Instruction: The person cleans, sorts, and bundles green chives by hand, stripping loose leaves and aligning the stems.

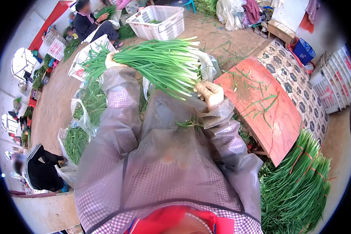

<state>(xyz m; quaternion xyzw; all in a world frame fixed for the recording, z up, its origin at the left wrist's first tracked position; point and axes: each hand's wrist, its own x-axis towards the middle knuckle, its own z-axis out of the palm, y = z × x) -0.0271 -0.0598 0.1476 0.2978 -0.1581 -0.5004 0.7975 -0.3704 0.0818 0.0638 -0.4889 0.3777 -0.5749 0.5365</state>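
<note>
A thick, loose bunch of garlic chives [156,64] is held out in front of me, its pale root ends to the right and its green leaf tips to the left. Around the leafy part, my left hand [111,61] is closed. My right hand [210,93] is just below the pale ends, its fingers curled together; what is between them, if anything, is hidden. A few chive scraps [191,123] cling to the apron on my lap.
A red board table [261,105] with chive scraps stands at my right. Tied chive bundles [296,187] lie below it. Bags of loose chives [76,144] are on my left. A white crate [156,25] stands ahead; a seated person [91,25] works behind it.
</note>
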